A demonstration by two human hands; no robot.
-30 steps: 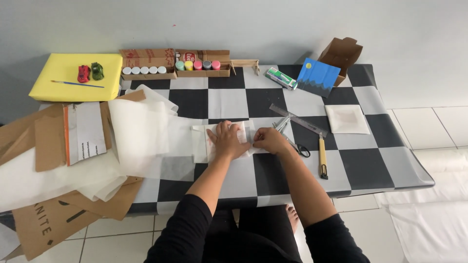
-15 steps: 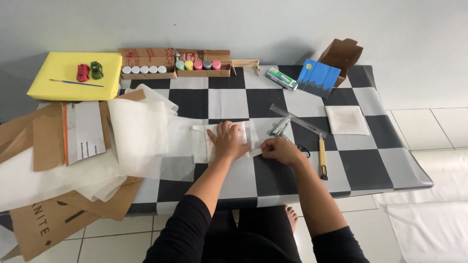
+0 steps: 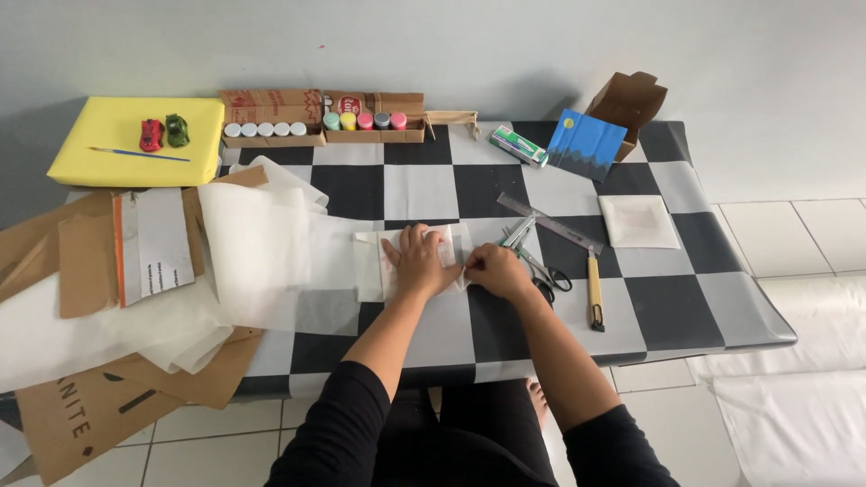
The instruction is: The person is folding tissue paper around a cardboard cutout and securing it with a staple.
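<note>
A person's left hand [image 3: 420,263] presses flat on a small tissue-wrapped parcel [image 3: 410,261] mid-table, while the right hand [image 3: 495,271] pinches its edge; thin, soft paper likely tears easily, best held at folds.

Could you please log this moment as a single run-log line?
left hand: flat on small white paper-wrapped packet | right hand: pinching packet's right edge | nearby: black-handled scissors, clear ruler

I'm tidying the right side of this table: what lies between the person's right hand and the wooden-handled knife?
In the head view, the scissors lie between the right hand and the wooden-handled knife, black handles toward the person.
</note>
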